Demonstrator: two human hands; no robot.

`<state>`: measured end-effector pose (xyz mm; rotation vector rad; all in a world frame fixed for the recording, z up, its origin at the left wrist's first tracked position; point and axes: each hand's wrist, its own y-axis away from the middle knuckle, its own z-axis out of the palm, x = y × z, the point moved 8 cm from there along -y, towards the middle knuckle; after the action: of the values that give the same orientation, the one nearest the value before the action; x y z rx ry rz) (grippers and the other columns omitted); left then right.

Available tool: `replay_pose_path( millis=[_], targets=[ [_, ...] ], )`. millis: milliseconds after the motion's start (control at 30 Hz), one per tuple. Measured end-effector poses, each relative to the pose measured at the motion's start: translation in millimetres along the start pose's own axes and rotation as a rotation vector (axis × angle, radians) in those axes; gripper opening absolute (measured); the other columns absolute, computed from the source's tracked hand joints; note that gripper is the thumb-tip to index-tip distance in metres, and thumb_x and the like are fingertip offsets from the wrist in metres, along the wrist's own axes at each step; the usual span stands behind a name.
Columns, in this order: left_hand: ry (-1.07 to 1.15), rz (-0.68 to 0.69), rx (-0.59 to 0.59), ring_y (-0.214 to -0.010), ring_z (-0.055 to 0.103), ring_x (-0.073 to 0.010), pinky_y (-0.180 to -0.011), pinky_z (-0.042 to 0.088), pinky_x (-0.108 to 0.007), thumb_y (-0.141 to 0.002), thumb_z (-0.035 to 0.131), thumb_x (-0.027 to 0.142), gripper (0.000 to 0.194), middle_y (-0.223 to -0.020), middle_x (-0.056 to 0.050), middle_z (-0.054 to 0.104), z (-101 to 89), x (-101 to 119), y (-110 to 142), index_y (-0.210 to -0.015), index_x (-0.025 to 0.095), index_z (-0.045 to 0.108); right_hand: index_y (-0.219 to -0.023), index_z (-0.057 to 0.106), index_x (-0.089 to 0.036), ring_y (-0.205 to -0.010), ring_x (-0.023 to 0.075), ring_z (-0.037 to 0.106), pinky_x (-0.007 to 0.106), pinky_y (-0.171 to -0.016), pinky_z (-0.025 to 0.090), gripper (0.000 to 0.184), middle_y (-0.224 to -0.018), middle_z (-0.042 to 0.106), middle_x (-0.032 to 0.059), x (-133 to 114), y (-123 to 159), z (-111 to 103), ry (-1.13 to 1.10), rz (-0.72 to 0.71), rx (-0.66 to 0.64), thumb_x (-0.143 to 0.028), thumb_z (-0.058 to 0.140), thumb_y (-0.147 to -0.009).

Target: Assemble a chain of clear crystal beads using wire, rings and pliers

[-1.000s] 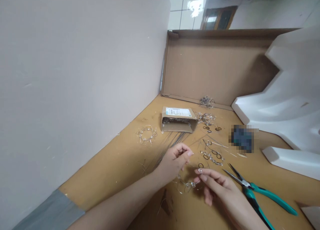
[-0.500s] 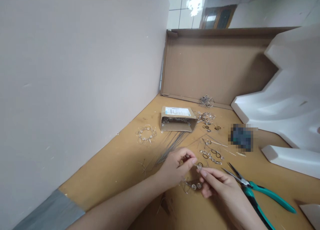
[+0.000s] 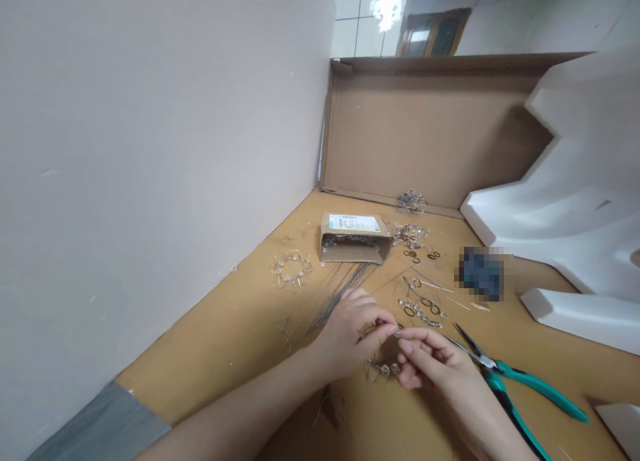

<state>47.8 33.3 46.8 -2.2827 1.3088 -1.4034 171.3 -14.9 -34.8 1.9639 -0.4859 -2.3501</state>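
Note:
My left hand (image 3: 357,327) and my right hand (image 3: 435,362) meet over the tabletop, thumb and forefinger of each pinched together. A small clear bead (image 3: 398,333) shows between their fingertips, and both hands grip it. Below hangs a beaded wire strand (image 3: 385,368) with clear beads and thin wire ends, partly hidden behind my left hand. To the right of my right hand lie needle-nose pliers (image 3: 493,366) with green handles, jaws apart. Just beyond my fingers are loose clear beads (image 3: 418,309) and dark rings (image 3: 426,302).
A small cardboard box (image 3: 355,237) lies open toward me, with grey wires (image 3: 345,291) in front. Left of it rests a beaded wire ring (image 3: 291,269). Bead-and-wire clusters (image 3: 411,234) sit behind. White foam (image 3: 565,181), a cardboard wall (image 3: 430,127) and a pale panel (image 3: 165,147) border the table.
My left fingertips have moved right to meet my right fingertips at the bead, closing the small gap between them. The dark ring by the bead is now mostly covered.

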Motion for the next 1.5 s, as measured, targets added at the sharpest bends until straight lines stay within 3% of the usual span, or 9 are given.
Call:
replay_pose_path(
  millis=[200,333,467,567,800,1033,1333,1500],
  targets=[
    [0.089,-0.027,-0.023,-0.076,0.05,-0.0172,-0.074,0.037,-0.03,-0.084,0.05,0.027,0.018,-0.07,-0.004,0.061,-0.8,0,-2,-0.073,0.019,0.062,-0.075,0.069,-0.018,-0.049,0.0122,0.061,0.024,-0.049,0.049,0.032,-0.06,0.064,-0.0003,-6,0,-2,0.062,-0.079,0.028,-0.045,0.076,-0.058],
    [0.288,-0.174,0.037,-0.074,0.051,-0.0146,-0.073,0.038,-0.027,-0.081,0.053,0.028,0.016,-0.072,-0.002,0.058,-1.8,-13,1,-0.071,0.017,0.059,-0.073,0.07,-0.018,-0.047,0.0125,0.06,0.025,-0.049,0.05,0.03,-0.059,0.065,0.0007,-12,3,0,0.086,-0.136,0.044,-0.044,0.076,-0.058],
    [0.473,-0.364,0.022,-0.067,0.048,-0.0113,-0.066,0.038,-0.024,-0.079,0.055,0.036,0.02,-0.07,0.001,0.055,7.1,-29,7,-0.073,0.016,0.056,-0.076,0.072,-0.02,-0.048,0.013,0.06,0.026,-0.05,0.049,0.03,-0.06,0.065,0.0009,-12,6,6,0.095,-0.137,0.024,-0.044,0.076,-0.059],
    [0.588,-0.434,-0.014,-0.063,0.045,-0.0096,-0.063,0.037,-0.022,-0.076,0.059,0.042,0.027,-0.065,0.002,0.052,13.5,-34,8,-0.07,0.015,0.054,-0.074,0.072,-0.019,-0.046,0.0126,0.06,0.025,-0.049,0.047,0.031,-0.058,0.065,0.0003,-10,8,5,0.064,-0.105,0.057,-0.045,0.077,-0.057],
    [0.878,-0.483,-0.161,-0.065,0.05,-0.0097,-0.06,0.039,-0.021,-0.074,0.062,0.043,0.031,-0.074,-0.003,0.06,24.0,-34,7,-0.078,0.012,0.063,-0.075,0.07,-0.019,-0.045,0.0127,0.059,0.025,-0.049,0.043,0.032,-0.058,0.066,0.0007,-7,10,8,0.019,-0.046,0.023,-0.044,0.077,-0.057],
    [0.931,-0.483,-0.169,-0.061,0.052,-0.0095,-0.056,0.041,-0.021,-0.076,0.058,0.048,0.036,-0.071,-0.002,0.057,26.7,-34,8,-0.078,0.012,0.059,-0.074,0.07,-0.019,-0.045,0.0121,0.058,0.024,-0.049,0.042,0.029,-0.059,0.066,0.0011,-10,12,12,0.015,-0.06,0.002,-0.044,0.076,-0.06],
    [1.174,-0.535,-0.211,-0.052,0.052,-0.0085,-0.053,0.044,-0.022,-0.077,0.059,0.042,0.029,-0.061,0.001,0.054,39.6,-38,12,-0.077,0.014,0.052,-0.075,0.07,-0.019,-0.045,0.0105,0.059,0.023,-0.049,0.042,0.028,-0.06,0.065,-0.0001,-10,13,15,0.02,-0.036,-0.038,-0.043,0.074,-0.062],
    [1.198,-0.545,-0.186,-0.047,0.05,-0.0076,-0.048,0.044,-0.02,-0.077,0.059,0.041,0.028,-0.057,0.002,0.054,40.3,-39,11,-0.076,0.014,0.052,-0.08,0.069,-0.02,-0.046,0.0103,0.059,0.023,-0.05,0.041,0.028,-0.064,0.065,-0.0003,-10,13,17,0.025,-0.039,-0.08,-0.044,0.071,-0.067]
  ],
)
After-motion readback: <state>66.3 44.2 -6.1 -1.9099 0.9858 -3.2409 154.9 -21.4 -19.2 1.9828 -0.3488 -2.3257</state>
